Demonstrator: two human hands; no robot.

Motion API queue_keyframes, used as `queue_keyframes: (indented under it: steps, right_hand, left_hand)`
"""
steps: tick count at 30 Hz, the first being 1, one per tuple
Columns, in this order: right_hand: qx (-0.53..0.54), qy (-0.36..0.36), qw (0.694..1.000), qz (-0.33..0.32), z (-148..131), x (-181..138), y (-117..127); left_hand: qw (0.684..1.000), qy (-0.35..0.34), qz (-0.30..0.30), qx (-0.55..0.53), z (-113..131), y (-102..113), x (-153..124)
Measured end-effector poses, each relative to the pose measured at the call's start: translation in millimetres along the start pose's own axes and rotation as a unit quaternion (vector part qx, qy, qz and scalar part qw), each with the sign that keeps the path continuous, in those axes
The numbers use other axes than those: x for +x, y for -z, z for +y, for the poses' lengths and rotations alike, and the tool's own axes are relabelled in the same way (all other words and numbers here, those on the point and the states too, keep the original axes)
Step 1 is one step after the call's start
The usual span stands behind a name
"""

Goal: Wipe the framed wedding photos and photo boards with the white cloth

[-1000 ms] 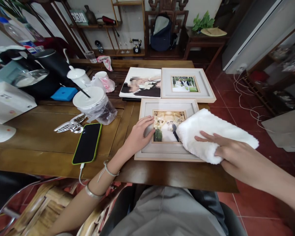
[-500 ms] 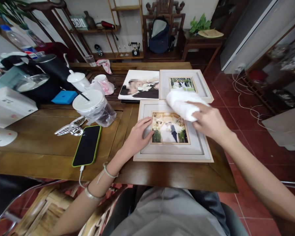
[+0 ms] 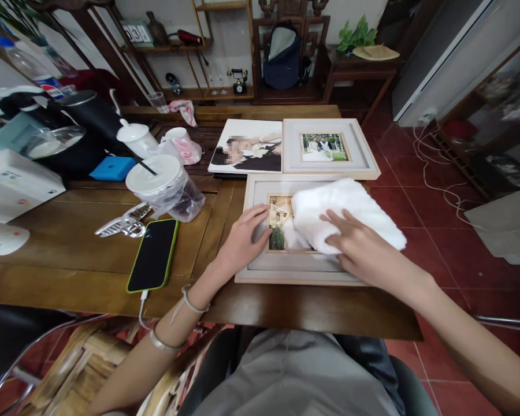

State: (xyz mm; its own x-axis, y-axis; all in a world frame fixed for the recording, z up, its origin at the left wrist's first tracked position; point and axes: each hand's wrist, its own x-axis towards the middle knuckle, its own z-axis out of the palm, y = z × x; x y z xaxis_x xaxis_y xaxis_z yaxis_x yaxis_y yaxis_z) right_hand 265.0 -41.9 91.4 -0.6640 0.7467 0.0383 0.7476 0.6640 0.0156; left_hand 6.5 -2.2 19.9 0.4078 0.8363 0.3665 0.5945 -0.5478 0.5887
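A pale wooden picture frame lies flat near the table's front edge, with a wedding photo in its middle. My left hand rests on the left side of this frame, fingers stretched out and holding nothing. Over the frame's right half is a white cloth, which hides much of the photo and hangs past the right edge. My right hand presses and holds the cloth from above, fingers slightly bent. Behind lie a second frame and a white-edged photo panel.
On the left are a phone on a charging cable, a silver hair claw and a lidded cup with a straw. Farther back stand a white teapot and a blue box. The table edge runs along the front.
My right hand has moved the cloth down and toward me. The cloth has spread from a bunch to a wide sheet over the photo. My left hand has stayed in place.
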Motion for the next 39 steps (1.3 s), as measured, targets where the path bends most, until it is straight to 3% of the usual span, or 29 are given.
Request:
queue_keyframes:
  steps: [5, 11, 15, 19, 21, 26, 30, 33, 39]
  right_hand:
    - [0.072, 0.009, 0.997, -0.034, -26, -39, 11]
    - [0.102, -0.023, 0.992, -0.073, -18, -46, 19]
    - [0.110, -0.029, 0.993, 0.032, 8, -33, 31]
    - [0.019, -0.176, 0.957, 0.230, 41, -2, 30]
    - [-0.017, -0.214, 0.939, 0.268, 54, 17, 22]
    - [-0.045, -0.093, 0.982, 0.160, 65, 54, -12]
    - [-0.050, -0.051, 0.992, 0.107, 60, 58, -31]
    - [-0.055, -0.038, 0.995, 0.071, 48, 46, -28]
    - [-0.046, 0.002, 0.999, -0.015, 2, 5, -1]
  left_hand:
    - [1.000, 0.005, -0.005, 0.002, 2, 0, 0]
    - [1.000, 0.007, -0.005, 0.001, 0, 0, 0]
    - [1.000, 0.010, -0.012, 0.004, -1, 0, 0]
    - [1.000, 0.009, -0.010, 0.005, -2, 0, 0]
    - [1.000, 0.004, -0.006, 0.003, -2, -1, -1]
    - [1.000, -0.011, 0.005, -0.001, -3, -1, -1]
    - [1.000, -0.006, -0.005, 0.002, -2, -1, 0]
    - [1.000, 0.004, -0.011, 0.003, -1, 0, 0]
    - [1.000, 0.010, -0.004, 0.010, -1, -2, 0]
